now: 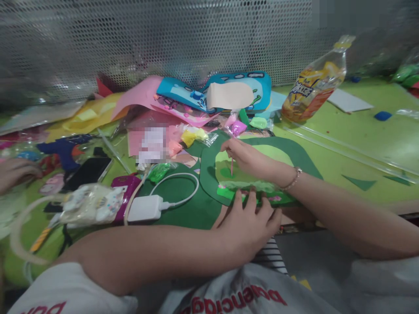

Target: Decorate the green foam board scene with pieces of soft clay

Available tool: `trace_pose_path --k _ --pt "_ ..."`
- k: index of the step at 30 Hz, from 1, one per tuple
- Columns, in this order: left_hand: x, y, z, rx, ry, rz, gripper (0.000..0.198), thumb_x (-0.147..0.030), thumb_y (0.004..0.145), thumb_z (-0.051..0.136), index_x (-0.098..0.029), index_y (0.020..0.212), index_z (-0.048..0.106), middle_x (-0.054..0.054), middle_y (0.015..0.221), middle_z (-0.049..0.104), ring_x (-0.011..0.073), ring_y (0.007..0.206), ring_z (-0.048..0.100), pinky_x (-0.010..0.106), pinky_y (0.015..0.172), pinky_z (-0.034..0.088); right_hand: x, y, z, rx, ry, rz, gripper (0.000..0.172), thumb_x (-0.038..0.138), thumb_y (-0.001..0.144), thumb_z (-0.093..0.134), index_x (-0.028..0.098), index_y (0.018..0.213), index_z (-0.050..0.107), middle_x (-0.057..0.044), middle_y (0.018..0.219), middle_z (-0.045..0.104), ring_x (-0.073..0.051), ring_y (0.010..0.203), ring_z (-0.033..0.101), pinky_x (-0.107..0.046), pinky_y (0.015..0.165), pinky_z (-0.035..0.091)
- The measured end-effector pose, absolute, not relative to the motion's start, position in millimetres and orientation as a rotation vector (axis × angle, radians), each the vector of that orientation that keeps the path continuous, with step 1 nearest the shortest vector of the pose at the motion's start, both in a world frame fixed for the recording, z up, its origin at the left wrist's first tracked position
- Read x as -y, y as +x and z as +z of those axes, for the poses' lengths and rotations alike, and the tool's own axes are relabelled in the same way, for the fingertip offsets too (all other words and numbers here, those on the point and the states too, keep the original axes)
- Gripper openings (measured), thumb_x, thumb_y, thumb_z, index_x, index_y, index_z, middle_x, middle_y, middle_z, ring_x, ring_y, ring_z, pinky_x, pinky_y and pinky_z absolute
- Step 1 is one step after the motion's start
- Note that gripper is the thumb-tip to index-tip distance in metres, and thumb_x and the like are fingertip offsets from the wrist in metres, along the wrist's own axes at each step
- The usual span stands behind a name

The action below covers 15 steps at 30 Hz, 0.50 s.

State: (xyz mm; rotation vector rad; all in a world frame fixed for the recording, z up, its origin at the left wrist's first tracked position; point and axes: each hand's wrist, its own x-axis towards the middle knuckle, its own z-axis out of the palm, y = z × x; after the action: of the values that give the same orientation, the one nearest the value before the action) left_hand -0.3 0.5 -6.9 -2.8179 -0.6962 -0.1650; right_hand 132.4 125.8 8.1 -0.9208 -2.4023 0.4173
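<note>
My right hand (244,158) is closed around a thin pink stick (232,167), whose lower tip meets a round green patch on a layered green craft sheet (209,174). The sheet has a dark green border and a light green centre. Along its near edge runs a strip of bright green clay (225,192) with small pink bits and a paler green, ragged band above it. My left hand (250,220) lies with fingers spread over this near edge, its fingertips touching the strip.
A tilted drink bottle (310,89) stands back right. Small bags of coloured clay (193,136) lie behind the sheet. On the left are a white charger (145,207) with cable, a phone (88,172), a blue glue gun (65,150) and another person's hand (18,173).
</note>
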Motion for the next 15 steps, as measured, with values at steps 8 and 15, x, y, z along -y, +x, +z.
trace_pose_path --k 8,15 --pt "-1.2 0.2 -6.4 0.701 -2.813 -0.147 0.046 -0.029 0.09 0.034 -0.018 0.134 0.036 0.017 0.13 0.045 0.0355 0.118 0.045 0.056 0.09 0.035 -122.4 132.1 8.0 2.359 -0.934 0.367 0.04 -0.004 0.068 0.036 0.019 0.101 0.041 -0.003 0.084 0.044 -0.015 0.071 0.04 -0.025 0.061 0.037" --pt "-0.8 -0.1 -5.7 0.702 -2.817 -0.15 0.045 -0.028 0.09 0.033 -0.017 0.134 0.037 0.016 0.129 0.047 0.0368 0.117 0.046 0.055 0.09 0.038 -124.3 135.5 5.2 2.387 -0.927 0.346 0.039 -0.002 0.07 0.037 0.019 0.102 0.041 -0.006 0.091 0.048 -0.016 0.075 0.043 -0.028 0.065 0.039"
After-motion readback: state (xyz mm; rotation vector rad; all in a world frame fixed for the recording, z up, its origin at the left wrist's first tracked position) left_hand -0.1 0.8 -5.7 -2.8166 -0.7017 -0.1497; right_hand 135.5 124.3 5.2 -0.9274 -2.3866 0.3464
